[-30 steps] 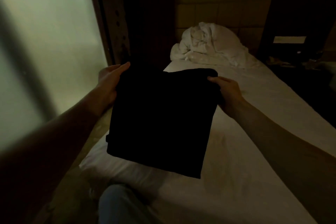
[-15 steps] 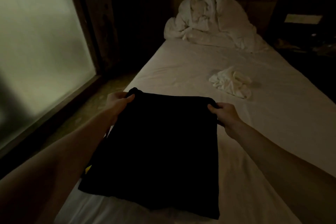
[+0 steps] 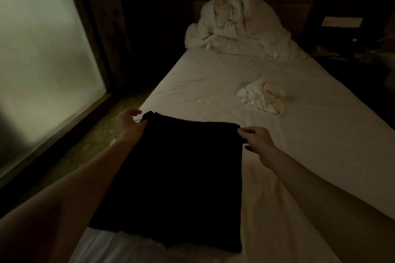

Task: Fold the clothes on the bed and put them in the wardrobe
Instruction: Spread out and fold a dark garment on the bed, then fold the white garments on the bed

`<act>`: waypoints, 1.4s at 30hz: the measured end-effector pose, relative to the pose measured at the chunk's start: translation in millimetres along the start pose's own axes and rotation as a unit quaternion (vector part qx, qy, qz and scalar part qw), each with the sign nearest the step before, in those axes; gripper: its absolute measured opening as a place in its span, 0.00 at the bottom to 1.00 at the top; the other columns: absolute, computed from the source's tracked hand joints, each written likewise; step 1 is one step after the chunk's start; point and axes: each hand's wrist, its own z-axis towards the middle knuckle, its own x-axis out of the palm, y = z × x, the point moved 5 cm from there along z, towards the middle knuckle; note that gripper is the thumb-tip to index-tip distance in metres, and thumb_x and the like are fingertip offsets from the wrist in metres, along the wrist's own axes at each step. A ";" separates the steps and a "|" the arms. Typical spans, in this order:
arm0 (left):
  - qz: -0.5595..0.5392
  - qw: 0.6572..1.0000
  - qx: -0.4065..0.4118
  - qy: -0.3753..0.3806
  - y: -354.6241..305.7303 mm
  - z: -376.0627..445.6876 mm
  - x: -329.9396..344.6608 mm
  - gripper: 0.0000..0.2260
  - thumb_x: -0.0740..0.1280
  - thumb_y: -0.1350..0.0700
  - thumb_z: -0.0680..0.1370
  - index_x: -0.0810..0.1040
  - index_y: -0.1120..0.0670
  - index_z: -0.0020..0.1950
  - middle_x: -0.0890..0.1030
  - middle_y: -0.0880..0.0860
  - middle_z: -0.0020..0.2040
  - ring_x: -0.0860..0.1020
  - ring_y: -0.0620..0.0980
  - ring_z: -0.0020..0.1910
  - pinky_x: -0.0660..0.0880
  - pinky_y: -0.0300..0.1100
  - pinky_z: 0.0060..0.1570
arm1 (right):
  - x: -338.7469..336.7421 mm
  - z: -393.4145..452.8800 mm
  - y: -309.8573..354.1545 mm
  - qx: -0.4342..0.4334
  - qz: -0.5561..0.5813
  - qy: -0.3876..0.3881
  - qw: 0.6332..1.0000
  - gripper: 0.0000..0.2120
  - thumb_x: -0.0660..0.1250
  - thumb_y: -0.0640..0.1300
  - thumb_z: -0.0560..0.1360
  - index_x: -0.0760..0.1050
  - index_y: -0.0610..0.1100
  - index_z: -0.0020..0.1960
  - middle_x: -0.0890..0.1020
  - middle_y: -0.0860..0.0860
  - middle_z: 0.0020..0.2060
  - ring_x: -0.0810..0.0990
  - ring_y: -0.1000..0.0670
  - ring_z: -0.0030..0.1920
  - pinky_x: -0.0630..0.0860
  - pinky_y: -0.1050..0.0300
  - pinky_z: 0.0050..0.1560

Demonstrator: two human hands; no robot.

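A folded black garment (image 3: 175,181) lies flat on the near end of the bed (image 3: 320,156), close to its left edge. The left hand (image 3: 129,126) is at the garment's far left corner, its fingers loosely spread, the thumb touching the cloth. The right hand (image 3: 257,140) pinches the far right corner. Farther right on the sheet lies a crumpled white cloth (image 3: 264,96); a bunched white duvet (image 3: 237,28) sits at the far end.
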 end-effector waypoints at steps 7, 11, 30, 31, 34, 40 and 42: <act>0.129 0.965 0.193 0.124 -92.8 -70.0 31.3 0.16 0.69 0.48 0.77 0.77 0.52 0.63 0.74 0.51 0.66 0.76 0.52 0.59 0.72 0.47 0.59 | -66.4 -51.5 35.2 -0.113 -0.324 -0.086 0.935 0.21 0.66 0.53 0.77 0.74 0.45 0.66 0.79 0.47 0.61 0.76 0.44 0.62 0.74 0.50 0.60; 0.269 0.915 0.283 0.098 -135.4 -122.8 78.5 0.25 0.63 0.38 0.77 0.71 0.49 0.70 0.70 0.48 0.71 0.69 0.50 0.70 0.64 0.48 0.68 | -105.8 -73.9 45.3 -0.144 -0.527 -0.105 0.831 0.27 0.61 0.58 0.77 0.65 0.49 0.72 0.72 0.48 0.69 0.69 0.43 0.68 0.68 0.45 0.64; 0.320 0.863 0.366 0.135 -198.1 -72.3 350.1 0.26 0.60 0.40 0.78 0.64 0.50 0.74 0.64 0.49 0.76 0.63 0.49 0.73 0.58 0.46 0.71 | -196.6 143.0 -9.4 -0.095 -0.581 -0.091 0.803 0.27 0.62 0.56 0.78 0.62 0.48 0.73 0.70 0.50 0.69 0.66 0.46 0.70 0.65 0.45 0.66; 0.321 0.863 0.364 0.136 -194.3 -61.2 365.2 0.26 0.60 0.41 0.78 0.65 0.50 0.73 0.64 0.48 0.76 0.63 0.49 0.73 0.58 0.46 0.71 | -190.7 163.4 -16.0 -0.099 -0.579 -0.086 0.805 0.26 0.62 0.56 0.77 0.63 0.49 0.72 0.71 0.50 0.68 0.67 0.46 0.69 0.66 0.45 0.65; 0.311 0.872 0.344 0.154 -177.9 -25.4 408.8 0.25 0.58 0.40 0.79 0.64 0.49 0.74 0.62 0.48 0.76 0.62 0.49 0.74 0.57 0.46 0.72 | -170.1 225.1 -34.2 -0.125 -0.554 -0.076 0.820 0.21 0.63 0.53 0.77 0.66 0.50 0.67 0.73 0.51 0.65 0.70 0.45 0.66 0.69 0.46 0.61; 0.285 0.891 0.308 0.172 -149.6 26.1 467.6 0.25 0.60 0.41 0.80 0.64 0.47 0.75 0.61 0.47 0.77 0.62 0.50 0.75 0.58 0.47 0.72 | -137.8 315.0 -66.2 -0.151 -0.504 -0.067 0.848 0.18 0.60 0.50 0.79 0.67 0.47 0.67 0.74 0.48 0.64 0.70 0.44 0.66 0.69 0.45 0.60; 0.265 0.899 0.307 0.167 -147.9 28.1 473.3 0.24 0.59 0.41 0.80 0.64 0.47 0.75 0.62 0.47 0.77 0.62 0.50 0.74 0.59 0.48 0.72 | -135.7 325.7 -69.4 -0.161 -0.506 -0.097 0.842 0.15 0.58 0.47 0.80 0.69 0.46 0.66 0.74 0.47 0.62 0.70 0.43 0.65 0.68 0.44 0.60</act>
